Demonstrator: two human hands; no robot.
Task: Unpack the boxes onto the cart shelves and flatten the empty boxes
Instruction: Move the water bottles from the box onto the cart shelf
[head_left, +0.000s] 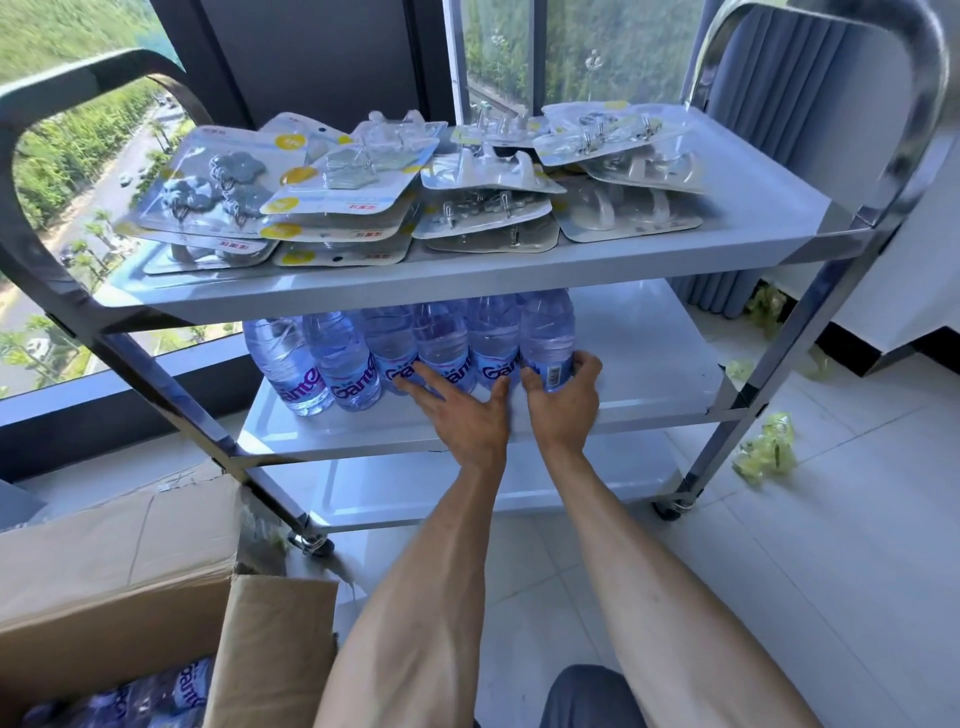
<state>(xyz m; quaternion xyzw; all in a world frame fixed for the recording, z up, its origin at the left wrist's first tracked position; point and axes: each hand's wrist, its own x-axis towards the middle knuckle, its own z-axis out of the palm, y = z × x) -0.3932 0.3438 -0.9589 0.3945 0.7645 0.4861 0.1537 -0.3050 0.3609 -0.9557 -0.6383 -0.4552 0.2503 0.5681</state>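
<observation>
At centre frame, the right hand (563, 395) grips the end bottle (548, 340) while the left hand (462, 410) presses flat-fingered against the row; a hard shove could topple the neighbours.

Shiny metal cart frame (883, 218), smooth like a mirror. Smooth, dull grey metal shelves (649, 364). Clear, glossy plastic bottles (441, 343) with shiny blue labels. Clear plastic packs (332, 176) on paper backs. Rough, matt brown cardboard box (130, 571). Glossy white floor tiles (779, 545).
</observation>
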